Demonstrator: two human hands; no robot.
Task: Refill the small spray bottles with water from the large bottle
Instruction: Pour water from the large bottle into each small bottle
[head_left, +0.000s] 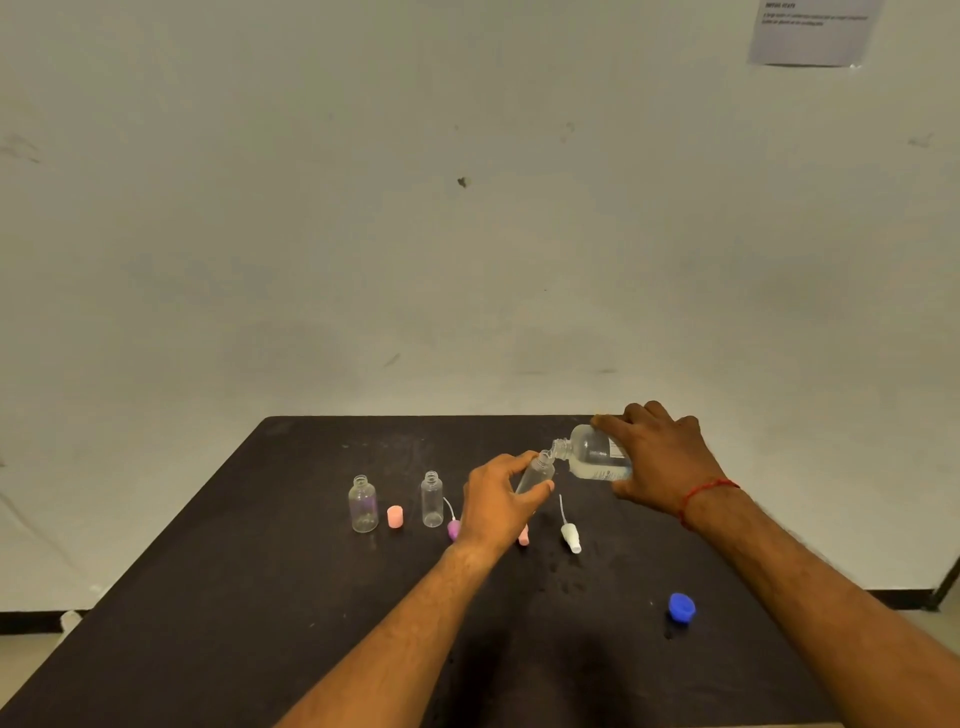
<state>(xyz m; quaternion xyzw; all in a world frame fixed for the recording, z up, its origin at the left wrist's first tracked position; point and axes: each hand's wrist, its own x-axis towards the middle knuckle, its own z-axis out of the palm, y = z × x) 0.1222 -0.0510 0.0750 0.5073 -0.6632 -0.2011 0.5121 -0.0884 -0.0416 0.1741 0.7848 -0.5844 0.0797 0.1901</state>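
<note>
On the table (260, 597), two small bottles (363, 505) (431, 500) stand; left grip (498, 501) clasps a third (536, 474), right grip (662, 462) the large bottle (592, 458).

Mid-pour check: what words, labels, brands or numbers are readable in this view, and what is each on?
Nothing can be quoted.
Paper sheet on the wall, top right: a bold heading and two lines, too blurred to read.
Large bottle in the right hand: label print, too small to read.
Small spray bottle in the left hand: no text visible.
</note>
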